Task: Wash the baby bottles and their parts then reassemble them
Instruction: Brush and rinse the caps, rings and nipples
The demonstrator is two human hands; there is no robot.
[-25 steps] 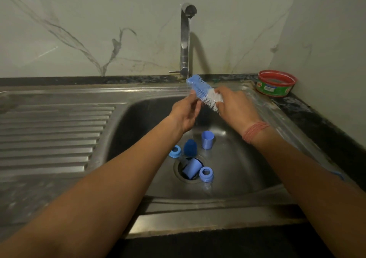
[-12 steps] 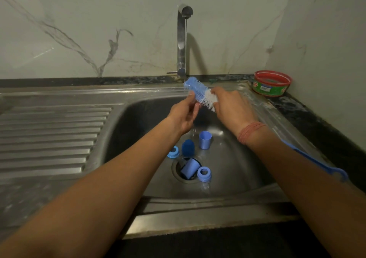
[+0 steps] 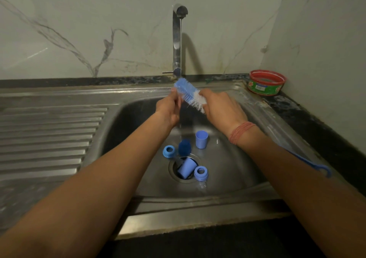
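Holding a bottle brush (image 3: 190, 95) over the sink (image 3: 247, 158) back edge, right hand (image 3: 221, 111) grips below its bristles | left hand (image 3: 170, 109) pinches its tip under the tap (image 3: 178, 39) | caps (image 3: 201, 139) and rings (image 3: 168, 151) lie around the drain (image 3: 174, 175) | pose much as half a second earlier.

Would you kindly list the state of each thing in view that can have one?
Tap: running, thin stream.
Brush: held under the stream.
Left hand: fingers on the bristles.
Right hand: grips the brush.
Cup: upright, open end up.
Cup in drain: on its side.
Rings: loose on the sink floor.
Tub: lid off.
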